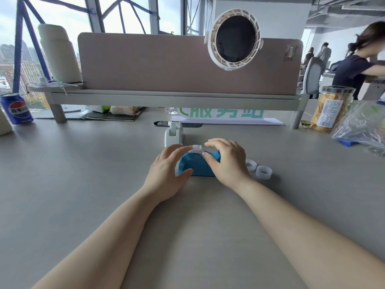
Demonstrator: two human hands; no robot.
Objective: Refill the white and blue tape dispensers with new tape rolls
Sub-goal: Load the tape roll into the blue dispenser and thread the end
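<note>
Centrally on the grey bench [83, 184], the blue tape dispenser [195, 166] sat between both hands. The left hand [166, 174] cupped its left end, while the right hand [227, 161] covered its right side, and the fingers [212, 143] of both pinched a clear tape roll [196, 148] at its top. Just beyond stood the white tape dispenser [174, 133]; two spare tape rolls [258, 170] lay to the right.

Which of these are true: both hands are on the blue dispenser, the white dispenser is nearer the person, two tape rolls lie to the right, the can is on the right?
1. Both hands are on the blue dispenser. True.
2. The white dispenser is nearer the person. False: it stands behind the blue one.
3. Two tape rolls lie right of the blue dispenser. True.
4. The can is on the right. False: it is far left.
</note>
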